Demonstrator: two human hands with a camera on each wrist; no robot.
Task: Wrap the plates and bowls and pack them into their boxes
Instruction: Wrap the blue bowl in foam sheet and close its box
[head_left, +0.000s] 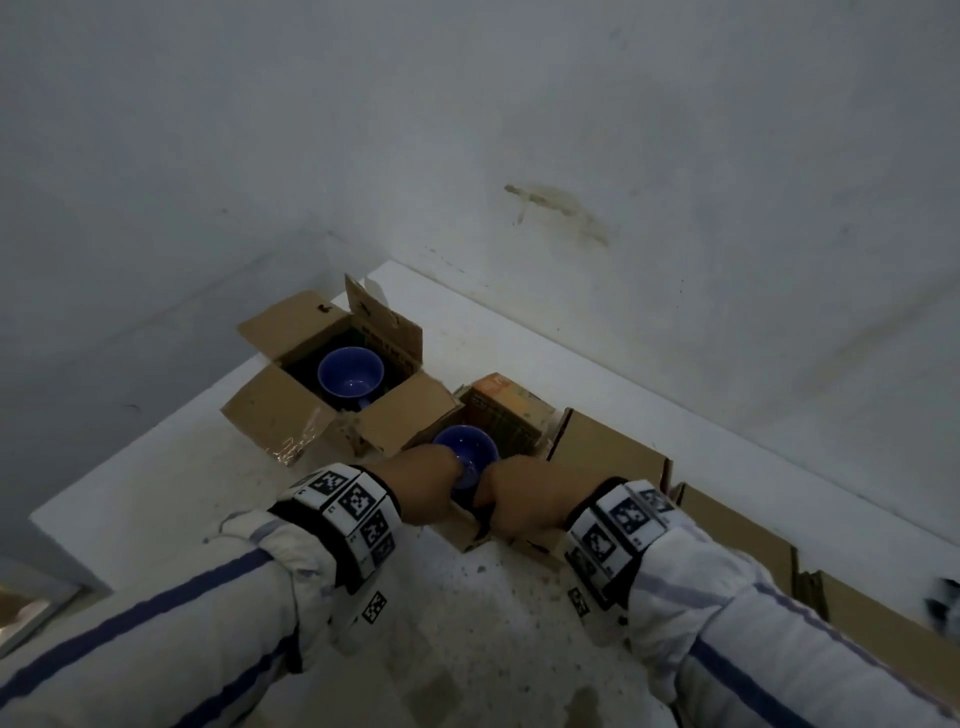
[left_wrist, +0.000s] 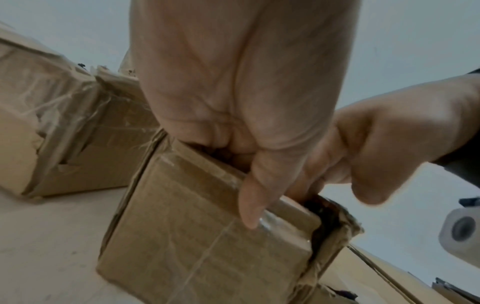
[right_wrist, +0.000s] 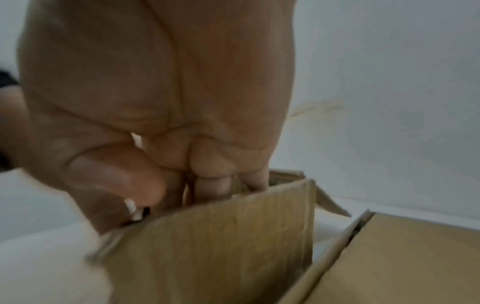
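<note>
Hands working at the near box (left_wrist: 207, 236) on the white desk (head_left: 156, 478). Left hand (head_left: 426, 483) is hooking its fingers inside the box's top edge, thumb (left_wrist: 255, 197) lying down the outer wall. Right hand (head_left: 524, 499) is reaching in beside it, fingers curled; whether they are gripping the flap (right_wrist: 221, 236) or the blue bowl (head_left: 470, 449) cannot be told. That bowl is sitting unwrapped in this box. A second bowl (head_left: 350, 376) is lying in the far left box (head_left: 291, 395). Risk: bare bowls chipping in transit; torn corner giving way under the pull.
</note>
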